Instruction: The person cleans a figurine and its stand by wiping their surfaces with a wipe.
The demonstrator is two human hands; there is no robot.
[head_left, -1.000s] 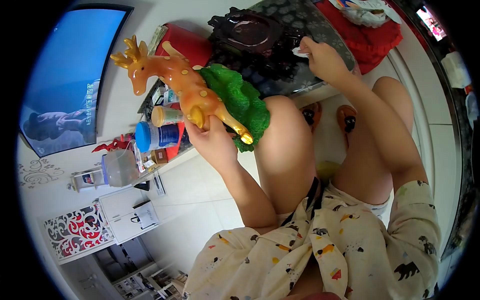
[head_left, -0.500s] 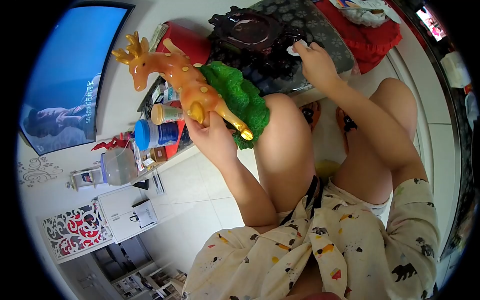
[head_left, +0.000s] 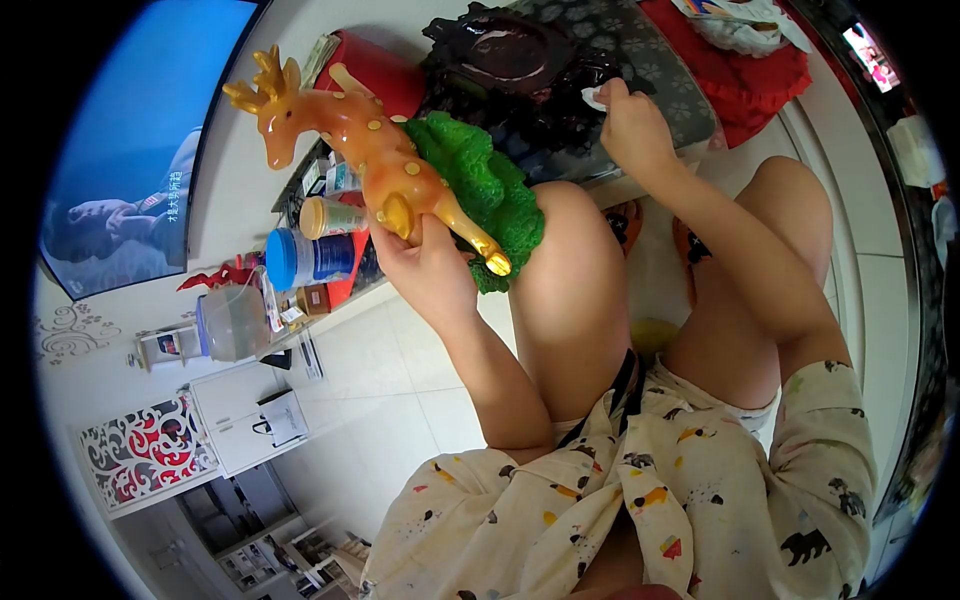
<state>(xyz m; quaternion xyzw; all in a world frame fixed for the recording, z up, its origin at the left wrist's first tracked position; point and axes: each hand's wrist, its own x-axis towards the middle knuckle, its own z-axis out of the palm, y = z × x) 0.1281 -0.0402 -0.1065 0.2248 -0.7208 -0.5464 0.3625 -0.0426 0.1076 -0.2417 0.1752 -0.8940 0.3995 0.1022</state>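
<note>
An orange deer figurine (head_left: 345, 135) with golden antlers, yellow spots and a green base (head_left: 480, 185) leans at a slant, its base against my thigh. My left hand (head_left: 425, 270) is wrapped round its lower body near a golden hoof. Between the fingers of my right hand (head_left: 632, 125) is a small white wipe (head_left: 594, 98). That hand is over the edge of a dark, glossy carved piece (head_left: 510, 55) with an oval hollow, which lies on the dark flower-patterned tabletop (head_left: 675, 95).
A red box (head_left: 370, 72), a cream-lidded jar (head_left: 330, 218), a blue-lidded tub (head_left: 308, 258) and a clear container (head_left: 235, 322) stand at the left. A screen (head_left: 135, 150) hangs beyond them. Red cloth (head_left: 750, 85) lies at the upper right.
My right hand first went left with the wipe, then came back slightly right and stays over the dark carved piece. The figurine stays in my left hand. The view has shifted slightly.
</note>
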